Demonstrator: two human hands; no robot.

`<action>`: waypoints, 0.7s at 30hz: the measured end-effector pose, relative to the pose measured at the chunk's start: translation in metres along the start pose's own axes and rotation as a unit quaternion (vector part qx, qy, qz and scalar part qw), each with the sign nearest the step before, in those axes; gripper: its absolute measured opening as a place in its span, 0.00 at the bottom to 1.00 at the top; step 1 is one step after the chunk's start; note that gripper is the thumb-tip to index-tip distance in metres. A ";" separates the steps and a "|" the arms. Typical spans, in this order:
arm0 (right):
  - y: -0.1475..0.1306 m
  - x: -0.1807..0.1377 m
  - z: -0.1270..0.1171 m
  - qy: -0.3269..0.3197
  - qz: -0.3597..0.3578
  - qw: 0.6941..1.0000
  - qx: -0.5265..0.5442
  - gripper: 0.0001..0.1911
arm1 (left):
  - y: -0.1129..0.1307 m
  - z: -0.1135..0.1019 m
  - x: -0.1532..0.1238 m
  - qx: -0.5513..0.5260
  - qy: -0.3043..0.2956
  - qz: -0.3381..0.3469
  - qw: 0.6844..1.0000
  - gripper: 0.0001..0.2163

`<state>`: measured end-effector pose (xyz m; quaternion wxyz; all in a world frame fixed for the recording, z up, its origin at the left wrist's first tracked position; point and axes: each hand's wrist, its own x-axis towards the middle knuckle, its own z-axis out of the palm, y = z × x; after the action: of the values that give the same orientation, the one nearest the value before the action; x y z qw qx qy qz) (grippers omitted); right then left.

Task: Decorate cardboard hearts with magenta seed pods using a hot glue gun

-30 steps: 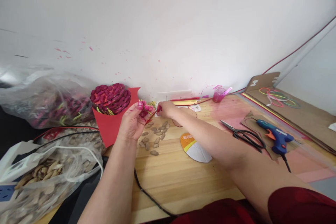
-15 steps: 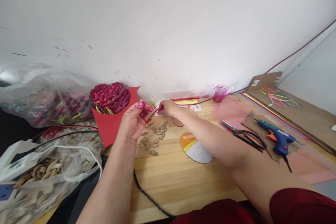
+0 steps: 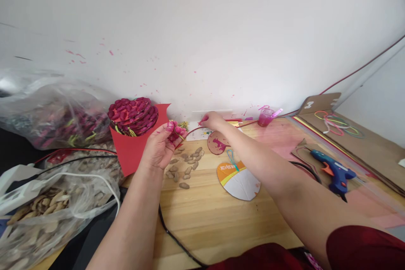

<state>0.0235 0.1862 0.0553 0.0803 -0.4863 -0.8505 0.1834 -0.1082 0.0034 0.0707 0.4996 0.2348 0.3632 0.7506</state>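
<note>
My left hand [image 3: 161,145] is closed in a pinch, its fingertips stained pink. Between them is a small magenta-dyed piece [image 3: 174,136] with a yellow-green strand, partly hidden by the fingers. A thin dark red cord [image 3: 192,130] curves from beside that hand toward my right hand [image 3: 212,120]; I cannot tell whether either hand grips it. Over a white sheet with small stars [image 3: 205,132], the right fingers are bunched together, hiding whatever they hold. Loose peanuts [image 3: 191,160] lie in front of the hands, beside a pink-stained round disc [image 3: 216,143].
Left stands a red container [image 3: 131,154] with stacked magenta pieces [image 3: 133,114], near plastic bags [image 3: 53,114] and a power strip [image 3: 19,183]. An orange-and-white cardboard piece [image 3: 238,183] lies centrally. Right are scissors [image 3: 306,166], mostly hidden, a glue gun [image 3: 335,168] and a pink cup [image 3: 265,117].
My right hand has moved right and away from my left, which stays in place. The round disc and a blue loop show more; my right arm now covers most of the scissors.
</note>
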 end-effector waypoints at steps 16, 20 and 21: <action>0.023 -0.069 -0.050 0.002 -0.014 1.000 -0.022 0.14 | 0.000 0.004 0.000 0.032 0.052 -0.039 0.997 0.05; 0.038 -0.122 -0.060 -0.090 -0.081 0.989 -0.081 0.06 | -0.001 0.005 -0.001 0.040 0.046 -0.056 0.997 0.04; 0.044 -0.134 -0.060 -0.103 -0.091 0.986 -0.091 0.05 | -0.001 0.005 -0.001 0.044 0.047 -0.061 0.996 0.04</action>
<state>0.1460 0.1054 0.0991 -0.0363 -0.3902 -0.9083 0.1462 -0.1034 0.0041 0.0731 0.5162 0.1983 0.4330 0.7119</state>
